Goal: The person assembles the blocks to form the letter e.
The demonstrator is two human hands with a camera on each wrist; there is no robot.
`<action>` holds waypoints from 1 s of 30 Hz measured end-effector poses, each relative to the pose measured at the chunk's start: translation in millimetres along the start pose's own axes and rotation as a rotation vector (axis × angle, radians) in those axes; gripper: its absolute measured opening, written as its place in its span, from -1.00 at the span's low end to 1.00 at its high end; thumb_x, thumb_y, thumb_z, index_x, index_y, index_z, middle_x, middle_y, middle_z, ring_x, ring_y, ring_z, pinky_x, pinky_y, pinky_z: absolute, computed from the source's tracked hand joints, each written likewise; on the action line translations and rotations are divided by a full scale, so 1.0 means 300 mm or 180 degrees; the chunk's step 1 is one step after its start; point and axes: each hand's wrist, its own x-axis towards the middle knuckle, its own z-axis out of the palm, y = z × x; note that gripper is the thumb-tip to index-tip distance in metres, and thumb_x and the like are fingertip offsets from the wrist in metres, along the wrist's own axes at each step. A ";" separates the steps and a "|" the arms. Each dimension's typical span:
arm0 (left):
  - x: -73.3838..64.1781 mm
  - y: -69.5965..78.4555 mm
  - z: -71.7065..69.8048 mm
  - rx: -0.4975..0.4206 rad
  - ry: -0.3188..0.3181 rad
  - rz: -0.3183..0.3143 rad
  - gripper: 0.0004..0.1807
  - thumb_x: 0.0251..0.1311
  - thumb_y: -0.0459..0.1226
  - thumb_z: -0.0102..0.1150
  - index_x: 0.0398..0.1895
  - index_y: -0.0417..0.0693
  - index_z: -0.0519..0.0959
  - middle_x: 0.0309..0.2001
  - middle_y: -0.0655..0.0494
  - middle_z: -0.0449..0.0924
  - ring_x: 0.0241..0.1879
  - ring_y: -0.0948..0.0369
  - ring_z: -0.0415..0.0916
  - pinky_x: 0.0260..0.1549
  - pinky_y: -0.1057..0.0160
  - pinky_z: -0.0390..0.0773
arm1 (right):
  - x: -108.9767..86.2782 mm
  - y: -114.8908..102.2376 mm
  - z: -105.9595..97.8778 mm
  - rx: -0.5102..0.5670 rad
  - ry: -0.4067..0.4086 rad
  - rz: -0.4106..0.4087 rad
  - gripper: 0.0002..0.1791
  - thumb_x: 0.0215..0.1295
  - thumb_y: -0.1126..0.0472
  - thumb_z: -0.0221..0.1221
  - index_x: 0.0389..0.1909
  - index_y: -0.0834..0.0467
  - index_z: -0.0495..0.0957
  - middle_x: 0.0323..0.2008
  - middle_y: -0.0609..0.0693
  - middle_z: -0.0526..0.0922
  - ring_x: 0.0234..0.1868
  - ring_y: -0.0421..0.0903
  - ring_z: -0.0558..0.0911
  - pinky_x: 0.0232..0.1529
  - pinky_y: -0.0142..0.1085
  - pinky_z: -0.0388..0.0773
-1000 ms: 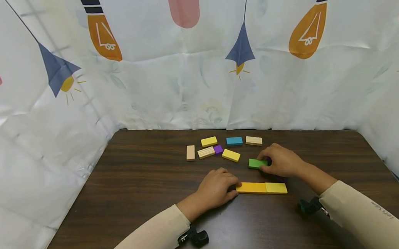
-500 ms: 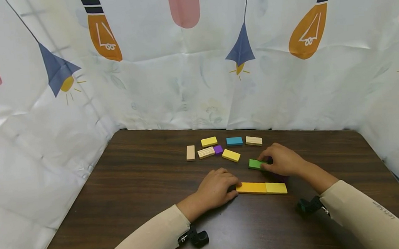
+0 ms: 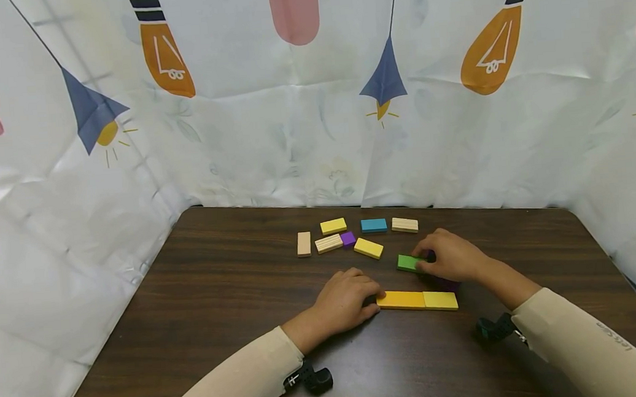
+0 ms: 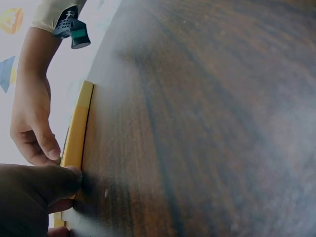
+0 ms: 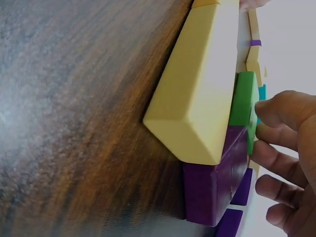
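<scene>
My left hand [image 3: 340, 300] holds the left end of an orange block [image 3: 404, 299], thumb and fingers on either side. A light yellow block [image 3: 440, 300] lies end to end with it, forming one straight bar. Just beyond the bar, my right hand [image 3: 448, 256] pinches a green block [image 3: 408, 263] between thumb and fingers, covering its right part in the head view. In the right wrist view, a dark purple block [image 5: 201, 195] stands right behind the yellow one, with the green block [image 5: 244, 101] beside it.
Farther back on the dark wooden table [image 3: 236, 290] lie loose blocks: two yellow [image 3: 368, 248], one blue [image 3: 373, 225], several plain wood [image 3: 303, 244] and a small purple one [image 3: 348, 239]. More purple blocks [image 5: 230, 223] show under my right fingers. A printed curtain [image 3: 291, 132] hangs behind.
The green block and my right hand have shifted very slightly to the right. My left hand and the orange and yellow bar have stayed in place.
</scene>
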 end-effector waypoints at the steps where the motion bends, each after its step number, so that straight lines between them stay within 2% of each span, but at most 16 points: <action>1: 0.000 0.000 0.000 -0.0001 -0.0005 -0.0004 -0.79 0.30 -0.09 0.38 -0.03 0.19 0.74 -0.03 0.33 0.72 0.05 0.18 0.52 -0.02 0.12 0.51 | 0.001 -0.001 -0.002 0.0006 0.0010 0.0007 -0.74 0.34 0.05 0.37 -0.02 0.03 0.75 -0.14 -0.17 0.69 -0.06 -0.06 0.53 -0.15 -0.10 0.56; 9: 0.001 -0.002 -0.001 0.0006 -0.0035 -0.0022 -0.78 0.30 -0.08 0.38 -0.03 0.19 0.73 -0.02 0.33 0.71 0.05 0.18 0.52 0.01 0.11 0.51 | 0.047 -0.030 -0.030 0.0024 0.0024 0.0068 -0.64 0.37 -0.01 0.33 0.09 0.07 0.71 -0.06 -0.10 0.67 0.03 -0.01 0.53 -0.07 -0.04 0.56; 15: 0.001 -0.005 -0.001 0.0004 -0.0029 0.0000 -0.78 0.30 -0.08 0.38 -0.02 0.19 0.74 -0.02 0.32 0.71 0.06 0.17 0.52 0.02 0.10 0.51 | 0.101 -0.052 -0.036 0.0017 -0.0002 0.0071 -0.58 0.38 -0.01 0.32 0.16 0.09 0.68 0.09 -0.02 0.66 0.18 0.08 0.52 0.08 0.05 0.54; 20: 0.001 -0.005 0.001 0.0036 -0.0011 0.0018 -0.78 0.29 -0.08 0.39 -0.03 0.20 0.74 -0.04 0.34 0.71 0.05 0.17 0.53 0.03 0.10 0.51 | 0.142 -0.072 -0.031 0.0058 0.0030 -0.0046 -0.58 0.37 -0.01 0.33 0.15 0.10 0.68 0.07 -0.02 0.69 0.18 0.11 0.53 0.12 0.07 0.51; 26: 0.003 -0.006 0.004 0.0030 -0.0004 0.0011 -0.78 0.29 -0.08 0.39 -0.04 0.20 0.74 -0.05 0.35 0.71 0.04 0.18 0.52 0.03 0.11 0.51 | 0.183 -0.096 -0.014 0.0084 -0.0057 -0.0028 -0.55 0.37 -0.05 0.33 0.17 0.08 0.67 0.10 -0.04 0.67 0.20 0.09 0.52 0.10 0.03 0.53; 30: 0.002 -0.005 0.003 0.0026 -0.0002 0.0000 -0.79 0.28 -0.08 0.39 -0.04 0.21 0.74 -0.05 0.35 0.72 0.04 0.18 0.52 0.02 0.11 0.51 | 0.207 -0.109 -0.002 0.0031 -0.0116 -0.0051 -0.54 0.36 -0.07 0.33 0.17 0.07 0.67 0.04 -0.06 0.68 0.13 0.04 0.55 0.06 -0.01 0.56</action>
